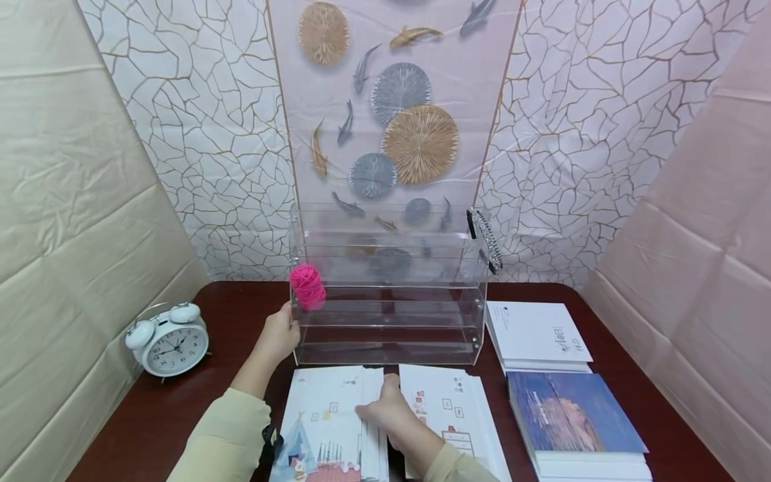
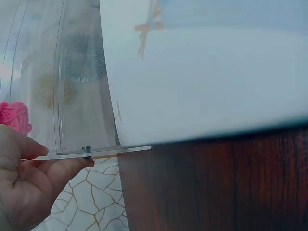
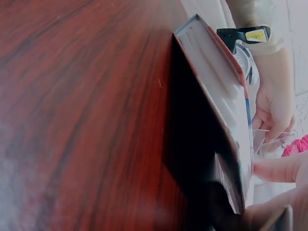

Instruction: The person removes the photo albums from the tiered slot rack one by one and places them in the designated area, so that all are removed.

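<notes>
A clear acrylic rack with stepped tiers stands at the middle back of the table. My left hand holds its left side panel near the front; the left wrist view shows the thumb inside the panel and the fingers outside. In front of the rack lie two piles of white illustrated books. My right hand grips the inner edge of the left book, its thumb on the cover. The right book lies just beside that hand. A pink yarn ball sits at the rack's left side.
A white twin-bell alarm clock stands at the left. A white book and a thick blue-covered book lie at the right. A silvery beaded item hangs on the rack's upper right corner. Fabric walls enclose the dark red table.
</notes>
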A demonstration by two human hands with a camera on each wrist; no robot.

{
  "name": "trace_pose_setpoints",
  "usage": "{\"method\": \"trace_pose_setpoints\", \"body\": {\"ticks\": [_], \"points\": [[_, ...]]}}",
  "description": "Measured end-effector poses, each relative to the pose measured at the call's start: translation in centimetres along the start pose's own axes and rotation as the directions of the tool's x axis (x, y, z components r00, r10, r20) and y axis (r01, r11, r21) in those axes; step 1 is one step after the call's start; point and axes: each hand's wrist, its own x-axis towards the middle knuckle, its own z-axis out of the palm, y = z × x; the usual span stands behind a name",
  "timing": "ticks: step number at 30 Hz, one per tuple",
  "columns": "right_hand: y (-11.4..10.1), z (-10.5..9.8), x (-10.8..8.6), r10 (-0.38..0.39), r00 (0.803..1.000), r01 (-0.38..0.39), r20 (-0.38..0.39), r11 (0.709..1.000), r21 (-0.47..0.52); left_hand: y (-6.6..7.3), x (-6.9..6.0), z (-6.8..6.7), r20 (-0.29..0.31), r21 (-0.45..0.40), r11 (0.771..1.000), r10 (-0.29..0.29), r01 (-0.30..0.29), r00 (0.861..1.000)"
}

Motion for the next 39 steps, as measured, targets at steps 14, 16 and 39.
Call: {"method": "trace_pose_setpoints", "body": {"ticks": [14,16,39], "points": [[0.5,0.0,-0.7,-0.195,0.966,0.243,0.172,0.912,-0.331,0.1,-0.1,-0.1,0.022,0.0,1.0,-0.01,0.01,1.0],[0.5,-0.1,-0.9,-0.218,0.955,0.279,0.203,0.892,-0.357,0.0,0.0,-0.1,0.018,0.008,1.0,-0.014,0.014,1.0],[-3.0,-3.9,-0.1,-0.395,0.879,0.465,0.267,0.834,-0.297,0.3,1.9,-2.4,0.179,0.105,0.989,-0.122,0.105,0.976]]}}
